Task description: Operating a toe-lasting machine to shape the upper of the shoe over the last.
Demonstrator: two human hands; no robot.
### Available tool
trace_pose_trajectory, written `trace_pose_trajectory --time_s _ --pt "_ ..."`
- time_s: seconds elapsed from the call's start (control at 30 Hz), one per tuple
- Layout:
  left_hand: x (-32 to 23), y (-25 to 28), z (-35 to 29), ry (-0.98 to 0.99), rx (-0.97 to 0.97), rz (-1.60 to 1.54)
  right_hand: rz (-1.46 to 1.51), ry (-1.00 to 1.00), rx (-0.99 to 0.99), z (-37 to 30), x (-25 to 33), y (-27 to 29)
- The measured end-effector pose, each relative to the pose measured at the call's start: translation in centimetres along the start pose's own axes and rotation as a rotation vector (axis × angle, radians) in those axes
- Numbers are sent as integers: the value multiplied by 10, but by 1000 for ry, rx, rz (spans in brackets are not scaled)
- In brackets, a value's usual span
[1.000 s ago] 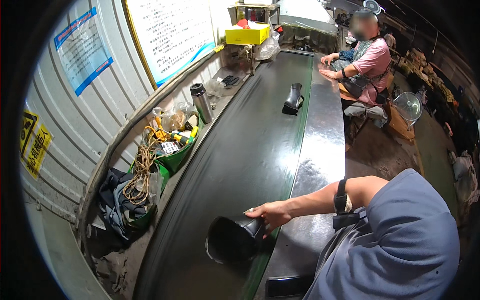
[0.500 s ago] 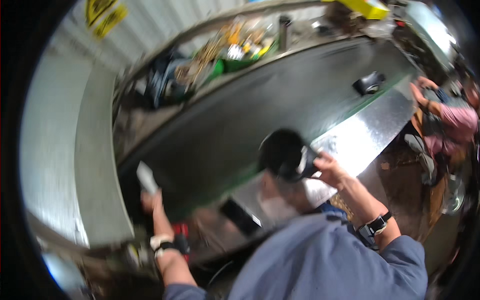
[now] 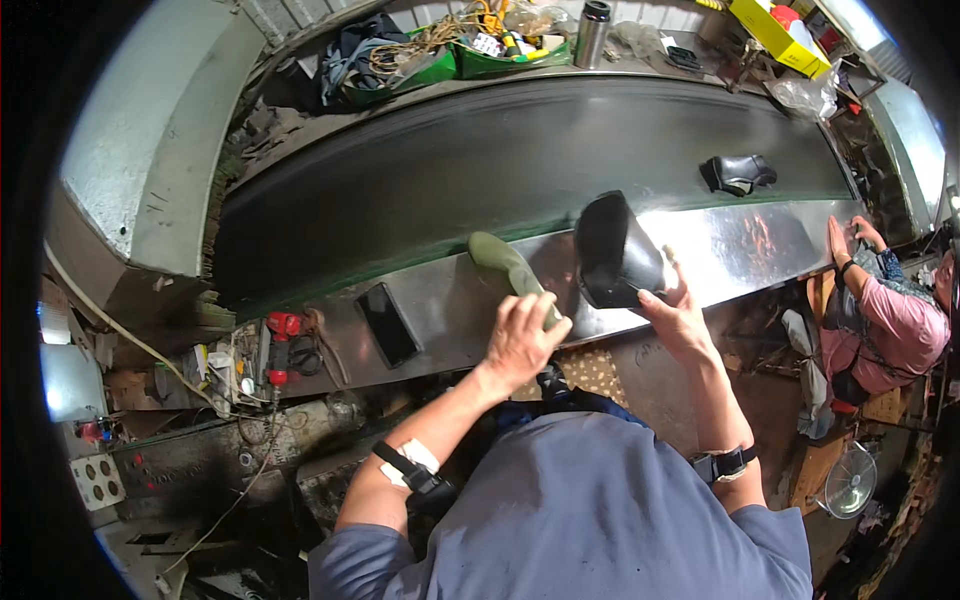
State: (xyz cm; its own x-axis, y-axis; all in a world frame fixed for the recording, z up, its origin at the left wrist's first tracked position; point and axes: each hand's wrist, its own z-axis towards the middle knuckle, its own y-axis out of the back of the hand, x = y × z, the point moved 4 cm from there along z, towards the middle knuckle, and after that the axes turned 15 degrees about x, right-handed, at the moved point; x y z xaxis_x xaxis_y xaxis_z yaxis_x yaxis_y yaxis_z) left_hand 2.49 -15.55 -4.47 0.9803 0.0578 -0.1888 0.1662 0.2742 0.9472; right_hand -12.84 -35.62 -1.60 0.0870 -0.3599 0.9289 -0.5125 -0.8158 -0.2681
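Left hand (image 3: 527, 338) is gripping form (image 3: 497, 256), likely stiff, by near end; right hand (image 3: 680, 318) is pinching boot (image 3: 640, 264), likely light, bendy, by near edge, grip partly hidden.

Glossy, leather-like material is shown by the black boot piece (image 3: 622, 252), a smooth matt finish by the green form (image 3: 495, 254); the counter (image 3: 446, 312) is faced with shiny metal, the belt (image 3: 450, 170) smoothly surfaced.
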Motion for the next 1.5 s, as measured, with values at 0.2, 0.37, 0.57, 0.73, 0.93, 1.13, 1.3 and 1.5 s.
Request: trace_pose_trajectory --time_s 0.2,0.37,0.57,0.73,0.93,1.13,1.3,1.5 --pt "-30 0 35 445 -104 -979 -172 79 274 -25 49 -4" --pt "-55 40 56 513 -38 -2217 -276 -72 380 -31 60 -41" --pt "-39 118 36 662 -308 -2119 -523 137 362 -50 77 -84" --pt "-13 158 29 770 -537 -1814 -842 245 510 -48 79 -119" --pt "16 119 47 739 -866 -1222 -495 46 276 3 67 -134" --pt "34 69 40 508 -871 -1975 -424 115 320 29 68 -133" --pt "91 -5 10 674 -328 -2606 -1201 289 688 -15 19 -86" --pt "138 -62 4 1049 76 -1688 -1406 667 440 -42 -80 -62"
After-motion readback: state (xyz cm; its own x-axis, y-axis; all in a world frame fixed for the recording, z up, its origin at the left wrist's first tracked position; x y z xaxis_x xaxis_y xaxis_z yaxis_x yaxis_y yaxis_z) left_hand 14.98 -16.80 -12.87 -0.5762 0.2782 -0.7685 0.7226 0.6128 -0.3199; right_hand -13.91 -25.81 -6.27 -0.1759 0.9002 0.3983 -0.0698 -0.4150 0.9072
